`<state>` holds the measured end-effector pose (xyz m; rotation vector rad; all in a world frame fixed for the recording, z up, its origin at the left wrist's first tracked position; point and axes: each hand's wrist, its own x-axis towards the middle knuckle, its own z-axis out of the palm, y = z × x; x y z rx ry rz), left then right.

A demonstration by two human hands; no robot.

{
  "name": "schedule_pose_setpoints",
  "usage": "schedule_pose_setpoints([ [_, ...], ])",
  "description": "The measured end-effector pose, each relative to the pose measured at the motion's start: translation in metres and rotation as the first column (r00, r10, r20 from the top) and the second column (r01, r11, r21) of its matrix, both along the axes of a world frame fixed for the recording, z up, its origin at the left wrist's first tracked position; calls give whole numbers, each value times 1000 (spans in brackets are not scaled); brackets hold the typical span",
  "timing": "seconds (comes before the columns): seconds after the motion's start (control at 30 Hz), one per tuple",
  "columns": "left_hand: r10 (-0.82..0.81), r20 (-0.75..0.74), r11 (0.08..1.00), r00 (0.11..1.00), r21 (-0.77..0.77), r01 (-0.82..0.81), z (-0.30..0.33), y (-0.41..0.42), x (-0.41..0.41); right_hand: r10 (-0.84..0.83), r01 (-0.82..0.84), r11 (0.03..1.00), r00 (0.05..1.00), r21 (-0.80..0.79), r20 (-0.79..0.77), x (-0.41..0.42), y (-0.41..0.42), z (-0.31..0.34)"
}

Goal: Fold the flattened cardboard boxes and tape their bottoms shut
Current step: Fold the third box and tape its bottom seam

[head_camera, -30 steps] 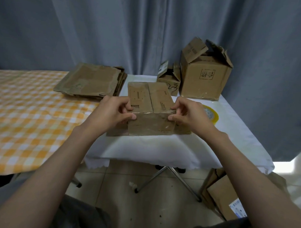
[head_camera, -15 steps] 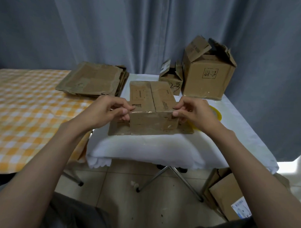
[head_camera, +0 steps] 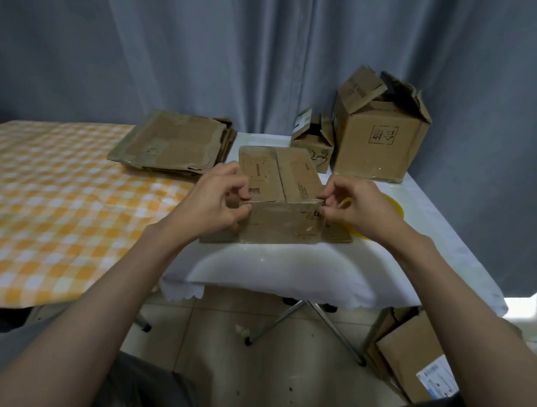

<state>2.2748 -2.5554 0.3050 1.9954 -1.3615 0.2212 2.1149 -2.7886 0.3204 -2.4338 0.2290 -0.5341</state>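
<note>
Head view shows us the cardboard box standing on the white surface, close to that surface's near edge. We see its two closed flaps facing upward, and the seam between them runs away from us toward the curtain. Its long axis lies left to right, across our view, and loose flaps spread flat on the surface at its foot on both sides.

Our left hand is at the box's near left top corner, its fingers curled and pinching the edge there. Our right hand is at the near right top corner, thumb and fingers curled in a pinch on that edge. Both hands grip the box at the line where the top flaps meet the front wall.

Just right of the box, partly hidden behind our right hand, lies a yellow tape roll. Behind the box to the right stand a small open box and a large open box, touching or nearly so. Behind the box to the left, a stack of flattened boxes lies across the checked tablecloth. Below and right of the box, more cardboard rests on the floor
</note>
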Motion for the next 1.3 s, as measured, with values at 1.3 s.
schedule_pose_setpoints([
  [1.3, 260, -298, 957, 919, -46, -286, -8, -13, -6, -132, 115, 988, 977, 107, 165, 12, 12, -10],
])
